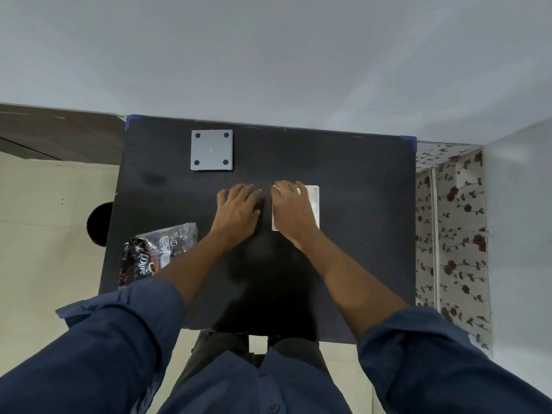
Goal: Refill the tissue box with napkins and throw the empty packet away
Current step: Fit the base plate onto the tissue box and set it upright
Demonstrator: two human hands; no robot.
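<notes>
- A white stack of napkins is seen right of centre on the black table, its long axis running up and down the frame.
- The right hand is laid flat on the stack, fingers spread; whether anything is gripped cannot be told.
- The left hand is rested just beside it on the bare table, fingers apart, holding nothing.
- The grey box lies toward the upper left, nearer the left hand.
- The crumpled packet is left at the lower-left table edge.
</notes>
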